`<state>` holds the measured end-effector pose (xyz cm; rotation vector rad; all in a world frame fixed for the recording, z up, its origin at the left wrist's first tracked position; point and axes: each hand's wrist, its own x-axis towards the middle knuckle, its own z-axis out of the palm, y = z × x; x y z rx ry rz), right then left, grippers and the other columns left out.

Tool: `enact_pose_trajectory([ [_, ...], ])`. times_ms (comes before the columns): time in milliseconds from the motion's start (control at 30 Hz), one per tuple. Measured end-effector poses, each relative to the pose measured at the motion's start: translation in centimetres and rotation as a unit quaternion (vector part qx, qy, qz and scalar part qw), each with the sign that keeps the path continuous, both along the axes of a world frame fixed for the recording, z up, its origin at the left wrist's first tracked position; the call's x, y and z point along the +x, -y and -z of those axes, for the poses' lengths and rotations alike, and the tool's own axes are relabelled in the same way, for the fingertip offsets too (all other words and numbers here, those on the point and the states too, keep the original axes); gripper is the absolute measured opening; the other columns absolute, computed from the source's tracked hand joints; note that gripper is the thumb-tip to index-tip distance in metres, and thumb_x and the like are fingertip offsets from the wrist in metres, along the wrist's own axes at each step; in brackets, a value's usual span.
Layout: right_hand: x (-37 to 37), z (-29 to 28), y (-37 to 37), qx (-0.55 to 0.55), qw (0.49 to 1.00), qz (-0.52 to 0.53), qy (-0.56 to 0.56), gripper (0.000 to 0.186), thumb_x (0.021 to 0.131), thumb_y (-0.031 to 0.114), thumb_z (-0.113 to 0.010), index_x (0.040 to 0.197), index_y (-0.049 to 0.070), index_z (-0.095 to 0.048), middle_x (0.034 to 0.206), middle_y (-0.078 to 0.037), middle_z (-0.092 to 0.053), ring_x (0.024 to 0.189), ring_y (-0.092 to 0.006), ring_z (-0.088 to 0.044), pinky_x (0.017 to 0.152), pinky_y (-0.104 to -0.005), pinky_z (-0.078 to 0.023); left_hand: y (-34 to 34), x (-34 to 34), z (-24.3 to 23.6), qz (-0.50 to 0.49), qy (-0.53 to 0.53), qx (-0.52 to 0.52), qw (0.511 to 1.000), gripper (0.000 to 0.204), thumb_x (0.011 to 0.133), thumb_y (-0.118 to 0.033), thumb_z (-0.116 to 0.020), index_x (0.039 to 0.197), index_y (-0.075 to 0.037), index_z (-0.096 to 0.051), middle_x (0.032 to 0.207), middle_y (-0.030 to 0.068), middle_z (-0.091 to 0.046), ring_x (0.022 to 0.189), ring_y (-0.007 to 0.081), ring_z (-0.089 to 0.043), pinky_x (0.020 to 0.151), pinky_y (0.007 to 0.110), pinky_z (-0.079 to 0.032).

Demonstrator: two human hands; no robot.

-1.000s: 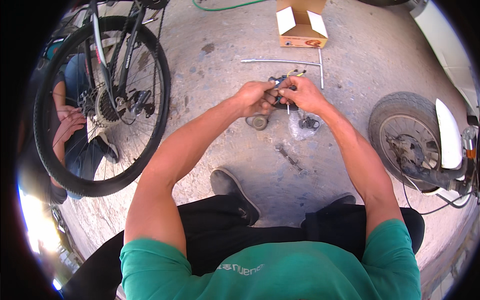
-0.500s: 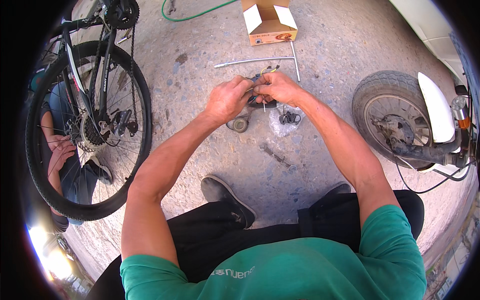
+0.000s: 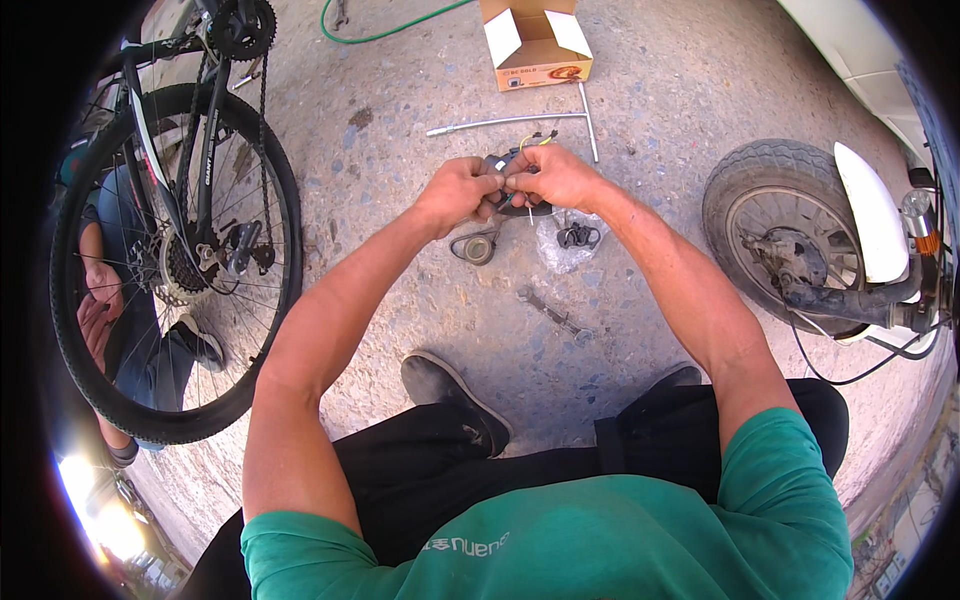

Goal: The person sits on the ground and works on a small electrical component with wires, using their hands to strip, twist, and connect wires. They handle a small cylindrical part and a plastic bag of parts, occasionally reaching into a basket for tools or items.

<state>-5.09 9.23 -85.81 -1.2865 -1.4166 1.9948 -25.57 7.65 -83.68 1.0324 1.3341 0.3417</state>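
Observation:
My left hand (image 3: 460, 196) and my right hand (image 3: 555, 180) meet fingertip to fingertip, both closed in a pinch. What they pinch is too small to make out. Just beneath them lies a dark, roundish part (image 3: 541, 209), mostly covered by my fingers. Thin yellow wires (image 3: 541, 139) with dark ends stick out beyond my right hand. A short white piece pokes down below the fingers. Nearest to my left hand on the ground is a small round metal part with a dark loop (image 3: 478, 248). Beside my right wrist sits a clear plastic bag (image 3: 563, 256) with black parts on it.
A silver T-handle wrench (image 3: 505, 123) and an open cardboard box (image 3: 543, 76) lie beyond my hands. Nearer me are wrenches (image 3: 553, 315). A bicycle wheel (image 3: 290, 270) stands left, another person's hands (image 3: 100, 305) behind it. At right is a scooter wheel (image 3: 730, 240).
My left hand has shifted slightly, its thumb now straighter against my right fingertips. Behind the bicycle wheel, the other person's hands have moved apart from their earlier pose.

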Motion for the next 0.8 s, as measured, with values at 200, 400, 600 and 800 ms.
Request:
enact_pose_trajectory([
  [200,-0.2,0.3,0.0,0.029,0.999,-0.004,0.012,0.015,0.095,0.009,-0.069,0.104,-0.003,-0.065,0.09,-0.009,-0.073,0.074,-0.0127,-0.071,0.06,-0.0267,-0.053,-0.6,-0.7,-1.0,-0.073,0.06,-0.096,0.991,0.022,0.101,-0.02,-0.06,0.105,0.001,-0.064,0.084,0.0059,-0.066,0.062,0.0137,-0.06,0.059,0.031,-0.051],
  [400,0.1,0.5,-0.2,-0.012,1.0,0.016,-0.019,0.014,0.095,0.009,-0.068,0.103,-0.002,-0.065,0.091,-0.009,-0.073,0.075,-0.0131,-0.071,0.06,-0.0264,-0.053,0.7,-0.6,-1.1,0.163,-0.184,0.388,0.888,0.02,0.092,-0.016,-0.067,0.107,-0.004,-0.064,0.096,0.01,-0.068,0.08,0.0231,-0.069,0.071,0.039,-0.056],
  [600,0.0,0.1,-0.2,-0.021,1.0,0.006,-0.01,0.012,0.095,0.009,-0.068,0.101,-0.001,-0.066,0.09,-0.008,-0.073,0.074,-0.0122,-0.07,0.06,-0.0249,-0.052,1.0,-0.5,-0.3,0.2,-0.268,0.458,0.823,0.016,0.09,-0.015,-0.069,0.103,-0.008,-0.065,0.097,0.0123,-0.066,0.086,0.0352,-0.068,0.073,0.046,-0.055],
  [800,0.0,0.1,-0.1,-0.033,0.999,0.007,-0.02,0.013,0.095,0.01,-0.07,0.103,0.0,-0.066,0.089,-0.007,-0.073,0.074,-0.0115,-0.069,0.061,-0.0249,-0.052,0.5,-1.3,-0.5,0.252,-0.227,0.5,0.797,0.012,0.093,-0.017,-0.064,0.099,-0.006,-0.064,0.09,0.0147,-0.065,0.081,0.037,-0.067,0.071,0.046,-0.055],
])
